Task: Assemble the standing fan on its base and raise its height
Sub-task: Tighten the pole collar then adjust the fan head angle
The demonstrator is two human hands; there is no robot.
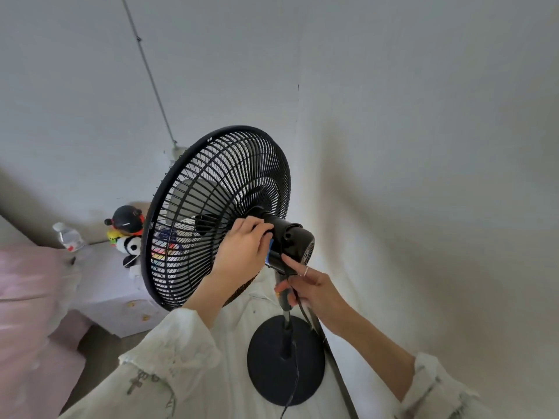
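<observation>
Status: the fan [216, 216] stands upright on its round black base [286, 359], on the floor close to the wall. The pole [286, 325] rises from the centre of the base to the motor housing [287, 240], and the grille carries the blades inside it. Mounting on the base therefore appears complete.

Left hand [242, 252]: grip closed around the neck of the motor housing just behind the grille, fingers curled over the top. It supports the head of the fan.

Right hand [311, 287]: grip closed on the upper pole directly under the housing, thumb pointing up against the housing's underside. The power cord [295, 373] runs down past this hand and along the pole to the base. A ring shows on one finger.

Remaining work, as judged: the height adjustment. Both hands sit at the joint between head and pole, which fits either lifting the inner pole or tightening its collar. The collar itself is hidden by the right hand, so whether it is locked cannot be told. How far the pole is extended cannot be judged either.

Markings: a blue label [270, 251] on the housing shows between the two hands; its text is covered and too small to read. No brand name is legible on the grille, base or housing.

Nearby: plush toys [128, 234] and a plastic bottle [68, 237] lie on a light surface behind the grille, well apart from the fan.
</observation>
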